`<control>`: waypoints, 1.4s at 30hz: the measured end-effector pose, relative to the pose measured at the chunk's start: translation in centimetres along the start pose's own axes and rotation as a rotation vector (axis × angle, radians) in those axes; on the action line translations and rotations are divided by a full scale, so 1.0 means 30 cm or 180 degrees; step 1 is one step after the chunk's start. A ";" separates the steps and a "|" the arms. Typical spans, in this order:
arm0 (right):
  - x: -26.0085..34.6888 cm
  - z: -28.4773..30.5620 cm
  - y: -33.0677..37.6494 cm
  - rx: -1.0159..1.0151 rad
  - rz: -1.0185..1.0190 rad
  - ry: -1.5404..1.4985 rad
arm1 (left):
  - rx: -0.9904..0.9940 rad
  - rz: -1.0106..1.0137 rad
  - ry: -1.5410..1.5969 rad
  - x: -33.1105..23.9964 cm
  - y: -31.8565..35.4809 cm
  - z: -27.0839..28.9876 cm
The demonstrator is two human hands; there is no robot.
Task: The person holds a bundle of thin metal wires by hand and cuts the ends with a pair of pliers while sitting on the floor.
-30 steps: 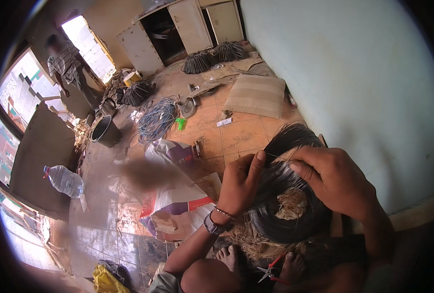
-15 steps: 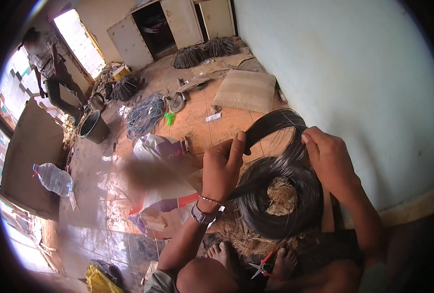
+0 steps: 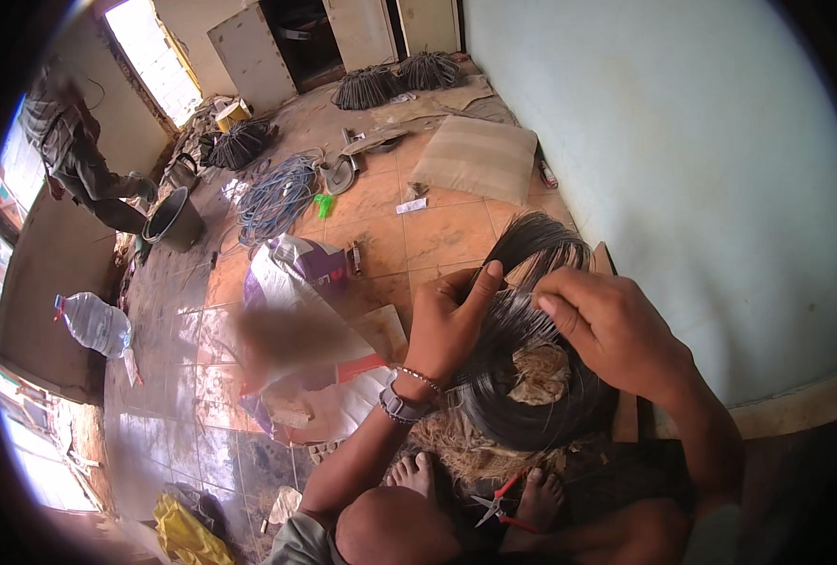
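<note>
A thick coil of black wire [image 3: 522,428] lies between my feet and the wall, with crumpled brown sacking in its centre. A band of loose wire strands [image 3: 536,240] arches up from the coil. My left hand [image 3: 448,320] grips this band at its left side, thumb raised. At the right, my right hand [image 3: 616,325] pinches at the strands, thumb against forefinger; exactly how many strands it holds is too fine to tell. A pair of red-handled snips [image 3: 500,508] lies with its blades apart between my bare feet.
A white and purple sack [image 3: 291,268] lies left of the coil. Beyond are a cushion [image 3: 479,160], a tangle of blue cord [image 3: 277,202] and more wire bundles [image 3: 366,88]. A black bucket [image 3: 175,221] stands near another person [image 3: 89,151] at far left. A pale wall [image 3: 682,188] bounds the right.
My right hand has moved left and down, closer to my left hand. The arched strands have fanned out. The other person has shifted left and lifted a foot near the bucket.
</note>
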State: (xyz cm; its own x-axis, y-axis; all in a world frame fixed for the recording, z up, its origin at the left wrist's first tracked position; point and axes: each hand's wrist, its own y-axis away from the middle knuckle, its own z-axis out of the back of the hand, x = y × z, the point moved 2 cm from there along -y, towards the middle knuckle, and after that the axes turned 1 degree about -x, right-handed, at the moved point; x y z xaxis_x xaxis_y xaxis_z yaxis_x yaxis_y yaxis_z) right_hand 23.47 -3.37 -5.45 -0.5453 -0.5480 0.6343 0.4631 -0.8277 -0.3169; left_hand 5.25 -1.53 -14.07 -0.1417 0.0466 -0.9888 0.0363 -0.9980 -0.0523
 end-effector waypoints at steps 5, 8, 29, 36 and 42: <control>-0.105 -0.117 0.040 -0.0189 -0.0354 0.1275 | -0.0601 -0.0372 0.0315 0.004 0.000 -0.023; -0.013 -0.169 0.053 0.1527 -0.0335 0.1386 | -0.0540 -0.0531 0.0197 0.067 -0.028 -0.044; -0.067 -0.121 0.054 0.1294 0.0562 0.1228 | -0.0640 -0.0572 0.0447 0.097 0.018 -0.053; -0.214 -0.169 0.074 -0.0093 -0.0738 0.0171 | -0.0787 -0.0691 0.0442 0.055 0.057 -0.088; -0.070 -0.097 0.030 0.1122 -0.0231 -0.0460 | -0.0587 -0.0241 0.0613 0.125 0.039 -0.064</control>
State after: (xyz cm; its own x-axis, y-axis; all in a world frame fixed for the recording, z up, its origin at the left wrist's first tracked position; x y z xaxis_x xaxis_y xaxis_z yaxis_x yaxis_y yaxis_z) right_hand 23.01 -3.31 -9.10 -0.4930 -0.4461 0.7469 0.6524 -0.7575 -0.0217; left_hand 6.68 -2.45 -18.10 0.0392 0.1457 -0.9886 0.2147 -0.9674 -0.1341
